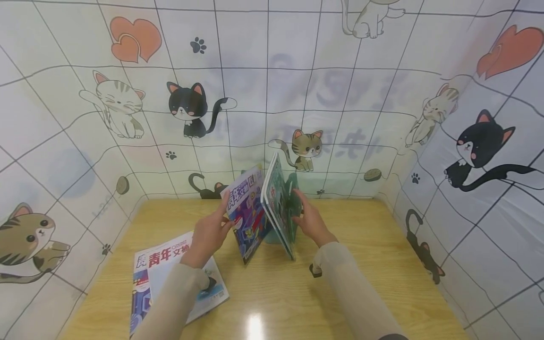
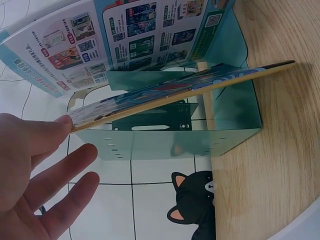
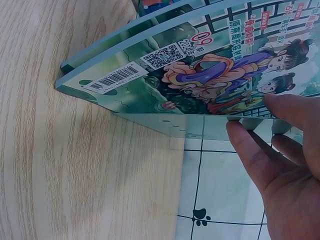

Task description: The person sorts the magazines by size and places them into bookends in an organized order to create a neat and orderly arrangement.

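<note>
My left hand pinches a purple magazine by its upper near edge, tilted beside a green metal book rack. In the left wrist view the magazine slants across the rack's bay, its lower end out over the table, while the other fingers spread apart below. My right hand is at the rack's right side, thumb and index finger spread. Its fingertips lie right at the edge of a green-covered magazine. Two such magazines stand in the rack, jutting toward me.
Two overlapping magazines lie flat on the table at the left front, partly under the left sleeve. A white cat-print sheet stands behind and along both sides of the table.
</note>
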`<state>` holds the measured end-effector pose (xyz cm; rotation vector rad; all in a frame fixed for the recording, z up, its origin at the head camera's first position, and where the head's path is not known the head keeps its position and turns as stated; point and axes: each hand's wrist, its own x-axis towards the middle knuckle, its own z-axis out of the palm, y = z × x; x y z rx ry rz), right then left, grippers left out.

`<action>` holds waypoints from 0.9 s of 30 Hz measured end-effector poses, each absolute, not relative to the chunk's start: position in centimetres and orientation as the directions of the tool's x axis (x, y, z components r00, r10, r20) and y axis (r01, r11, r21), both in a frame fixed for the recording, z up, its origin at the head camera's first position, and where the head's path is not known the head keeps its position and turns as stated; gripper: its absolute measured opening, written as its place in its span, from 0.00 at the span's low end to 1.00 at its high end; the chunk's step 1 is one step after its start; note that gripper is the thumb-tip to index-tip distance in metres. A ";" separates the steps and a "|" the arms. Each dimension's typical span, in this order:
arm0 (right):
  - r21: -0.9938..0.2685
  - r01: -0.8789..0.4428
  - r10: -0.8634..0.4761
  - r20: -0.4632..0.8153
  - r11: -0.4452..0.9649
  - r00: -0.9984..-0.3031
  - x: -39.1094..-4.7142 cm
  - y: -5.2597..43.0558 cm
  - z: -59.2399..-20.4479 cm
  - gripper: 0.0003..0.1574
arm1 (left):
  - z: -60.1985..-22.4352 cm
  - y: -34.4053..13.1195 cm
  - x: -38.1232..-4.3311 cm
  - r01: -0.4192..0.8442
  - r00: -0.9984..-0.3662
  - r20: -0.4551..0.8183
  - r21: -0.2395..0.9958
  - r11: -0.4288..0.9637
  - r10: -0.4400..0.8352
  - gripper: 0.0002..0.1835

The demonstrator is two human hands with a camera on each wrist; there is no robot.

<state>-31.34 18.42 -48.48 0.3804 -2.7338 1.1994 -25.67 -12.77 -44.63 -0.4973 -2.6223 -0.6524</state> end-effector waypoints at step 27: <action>-0.702 -0.262 -0.159 0.210 0.662 -0.965 -31.5 18.3 -48.8 0.60 | -46.8 -10.5 -26.9 0.466 -0.777 0.603 0.360 0.808 0.179 0.53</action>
